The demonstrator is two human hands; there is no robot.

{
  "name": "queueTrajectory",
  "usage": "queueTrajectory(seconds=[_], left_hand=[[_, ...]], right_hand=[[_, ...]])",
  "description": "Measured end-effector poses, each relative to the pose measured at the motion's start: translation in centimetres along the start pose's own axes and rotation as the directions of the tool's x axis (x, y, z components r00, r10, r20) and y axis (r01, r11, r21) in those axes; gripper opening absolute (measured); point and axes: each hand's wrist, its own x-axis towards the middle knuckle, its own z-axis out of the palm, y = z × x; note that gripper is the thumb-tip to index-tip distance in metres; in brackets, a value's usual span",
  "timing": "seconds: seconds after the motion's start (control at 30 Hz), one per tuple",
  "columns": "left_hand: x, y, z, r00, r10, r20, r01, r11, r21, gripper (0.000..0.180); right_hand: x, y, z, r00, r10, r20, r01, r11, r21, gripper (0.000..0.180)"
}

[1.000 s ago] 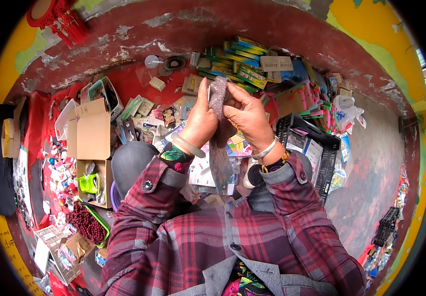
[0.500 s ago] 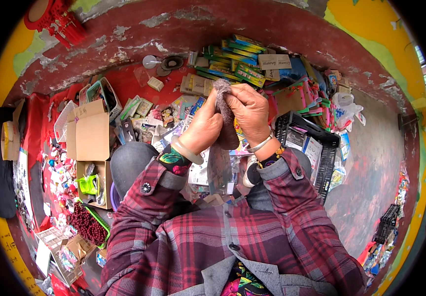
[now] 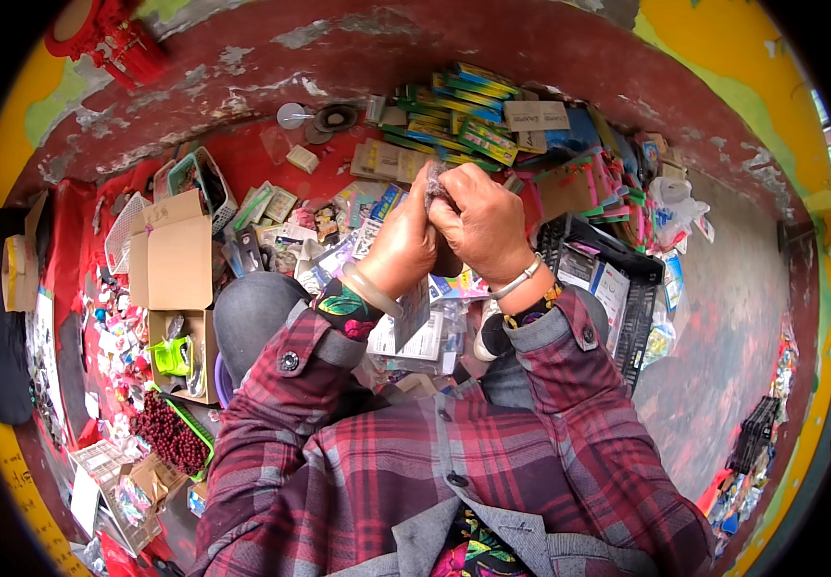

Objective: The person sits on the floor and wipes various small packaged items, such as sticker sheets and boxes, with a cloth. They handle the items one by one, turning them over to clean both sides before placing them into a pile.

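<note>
My plaid sleeves (image 3: 266,404) come first. My left hand (image 3: 402,240) and right hand (image 3: 489,228), close together, are both curled tight on the fuzzy cloth (image 3: 438,195), mostly hidden between them. Packets (image 3: 420,340) lie below, a black crate (image 3: 639,317) to the right, an open box (image 3: 180,262) left; stacked cartons (image 3: 488,141) stand farther, near the wall (image 3: 531,46).

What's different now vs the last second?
The left hand has shifted slightly right, and the right hand has closed in against it. The fuzzy cloth, in plain view before, is now mostly hidden between them. Both hands still hold it; nothing visibly let go. Unchanged: open cardboard box, dark red beads, black crate.
</note>
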Motion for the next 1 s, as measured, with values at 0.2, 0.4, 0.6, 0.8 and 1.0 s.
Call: queueTrajectory(seconds=[0.2, 0.4, 0.6, 0.8, 1.0], left_hand=[[0.8, 1.8, -1.1, 0.986, -0.028, 0.165, 0.016, 0.997, 0.073, 0.062], [2.1, 2.3, -5.7, 0.967, 0.096, 0.238, -0.003, 0.932, -0.363, 0.037], [2.1, 2.9, -6.5, 0.983, 0.128, 0.135, -0.14, 0.986, 0.087, 0.031], [1.6, 2.9, -6.4, 0.974, 0.025, 0.227, -0.013, 0.998, -0.054, 0.021], [1.5, 4.1, -7.3, 0.927, -0.134, 0.351, 0.135, 0.991, 0.019, 0.018]], right_hand=[[0.4, 0.5, -0.2, 0.997, 0.023, -0.074, -0.012, 0.988, 0.155, 0.009], [1.3, 2.5, -3.3, 0.956, 0.176, 0.233, -0.292, 0.607, 0.74, 0.015], [1.1, 2.7, -3.8, 0.924, 0.081, 0.373, -0.373, 0.395, 0.84, 0.014], [0.9, 2.3, -3.9, 0.907, 0.13, 0.401, -0.416, 0.437, 0.798, 0.013], [1.0, 2.2, -3.5, 0.923, 0.097, 0.372, -0.363, 0.538, 0.761, 0.014]])
